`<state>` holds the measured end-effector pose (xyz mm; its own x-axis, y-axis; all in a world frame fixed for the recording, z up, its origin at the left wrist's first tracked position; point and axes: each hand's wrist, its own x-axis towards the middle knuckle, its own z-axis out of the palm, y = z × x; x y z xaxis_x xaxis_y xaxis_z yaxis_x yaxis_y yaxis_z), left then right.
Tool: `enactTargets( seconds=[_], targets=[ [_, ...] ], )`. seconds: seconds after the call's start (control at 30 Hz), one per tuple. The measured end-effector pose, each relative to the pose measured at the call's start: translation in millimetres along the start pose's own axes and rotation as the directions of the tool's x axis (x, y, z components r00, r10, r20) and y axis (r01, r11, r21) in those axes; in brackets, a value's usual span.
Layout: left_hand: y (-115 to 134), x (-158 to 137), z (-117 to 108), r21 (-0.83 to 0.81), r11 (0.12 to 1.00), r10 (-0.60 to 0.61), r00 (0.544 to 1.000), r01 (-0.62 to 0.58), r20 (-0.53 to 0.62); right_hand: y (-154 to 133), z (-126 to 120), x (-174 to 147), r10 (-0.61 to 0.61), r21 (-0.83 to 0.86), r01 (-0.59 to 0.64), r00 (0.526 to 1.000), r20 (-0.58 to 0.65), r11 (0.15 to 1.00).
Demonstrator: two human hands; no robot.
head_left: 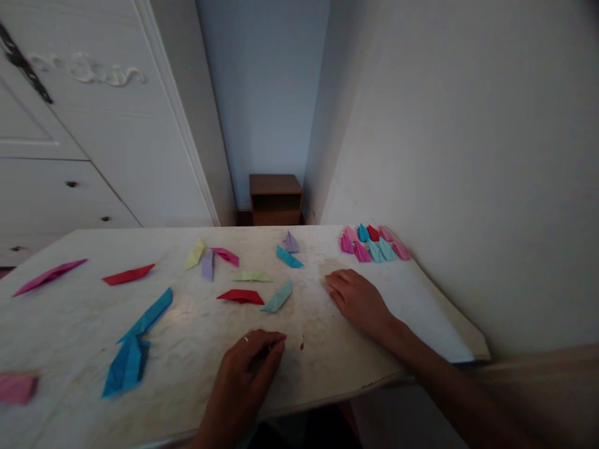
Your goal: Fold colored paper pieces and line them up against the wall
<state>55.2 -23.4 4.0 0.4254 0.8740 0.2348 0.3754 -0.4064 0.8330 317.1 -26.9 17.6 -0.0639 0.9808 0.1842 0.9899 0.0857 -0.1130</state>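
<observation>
Paper pieces [241,297] strew the table [196,349] around the hands [243,368] [358,302], left curled, right palm-down, grips unclear.

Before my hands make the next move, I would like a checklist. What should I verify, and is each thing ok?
1. Left hand clear of the red strip ahead of it: ok, a gap shows.
2. Right hand apart from the cluster by the wall: ok.
3. Right hand empty: cannot tell, its palm is hidden.
4. Wide blue piece apart from the long blue strip: not ok, they meet.
5. Pink piece wholly in view: not ok, cut off at left.
</observation>
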Motion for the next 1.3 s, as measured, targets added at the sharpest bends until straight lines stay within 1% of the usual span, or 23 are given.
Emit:
enactTargets(
  seconds=[0.07,0.13,0.23,0.3,0.37,0.43,0.53,0.6,0.67,0.77,0.87,1.0,1.1,1.2,1.3],
  targets=[
    [0.3,1.1,-1.4,0.009,1.0,-0.015,1.0,0.015,0.007,2.3,1.9,-12.3,-0.017,0.072,0.018,1.0,-0.016,0.997],
    [0.9,3.8,-4.7,0.01,1.0,-0.026,1.0,0.025,0.012,5.6,4.8,-23.3,-0.015,0.142,0.023,0.998,-0.059,0.99],
    [4.0,12.3,-13.3,0.027,0.999,-0.019,1.0,0.018,0.017,9.4,9.0,-34.9,0.024,0.283,0.016,0.99,-0.138,0.959],
    [7.3,20.9,-20.3,0.059,0.998,-0.007,1.0,0.006,0.021,10.1,10.8,-39.0,0.053,0.363,0.012,0.984,-0.168,0.932],
    [10.8,32.2,-26.3,0.086,0.996,0.003,0.999,-0.006,0.034,9.6,12.0,-41.1,0.066,0.399,0.01,0.982,-0.175,0.917],
    [13.6,47.1,-29.9,0.098,0.995,0.014,0.999,-0.018,0.046,9.2,12.9,-41.7,0.059,0.4,0.017,0.982,-0.177,0.917],
    [13.7,79.0,-29.6,0.11,0.994,0.017,0.998,-0.023,0.058,9.9,14.7,-41.5,0.041,0.387,0.035,0.982,-0.186,0.921],
    [10.6,106.2,-26.4,0.124,0.992,0.023,0.998,-0.03,0.059,11.1,16.1,-41.5,0.031,0.379,0.042,0.983,-0.183,0.925],
    [6.2,135.6,-21.4,0.19,0.981,0.04,0.999,-0.041,0.011,12.1,17.7,-41.9,0.026,0.37,0.042,0.984,-0.176,0.928],
    [0.0,175.9,-10.5,0.343,0.939,-0.033,0.999,0.021,0.03,12.7,20.1,-43.2,0.017,0.353,0.052,0.982,-0.189,0.934],
    [-4.8,204.8,4.0,0.4,0.916,-0.047,0.998,0.024,0.048,12.2,21.5,-44.3,-0.001,0.336,0.075,0.977,-0.214,0.939],
    [-10.6,227.6,21.6,0.478,0.877,-0.102,0.992,0.054,0.076,11.5,21.8,-44.5,-0.014,0.316,0.09,0.972,-0.235,0.945],
    [-13.2,240.2,28.4,0.52,0.85,-0.161,0.982,0.088,0.095,11.9,22.7,-43.7,-0.022,0.305,0.101,0.967,-0.252,0.947],
    [-14.2,250.9,31.0,0.525,0.843,-0.213,0.97,0.12,0.12,12.7,23.6,-42.7,-0.034,0.313,0.12,0.963,-0.267,0.942],
    [-14.2,257.5,32.7,0.486,0.861,-0.244,0.96,0.151,0.134,13.0,23.7,-41.9,-0.032,0.338,0.125,0.963,-0.268,0.933]
  ],
)
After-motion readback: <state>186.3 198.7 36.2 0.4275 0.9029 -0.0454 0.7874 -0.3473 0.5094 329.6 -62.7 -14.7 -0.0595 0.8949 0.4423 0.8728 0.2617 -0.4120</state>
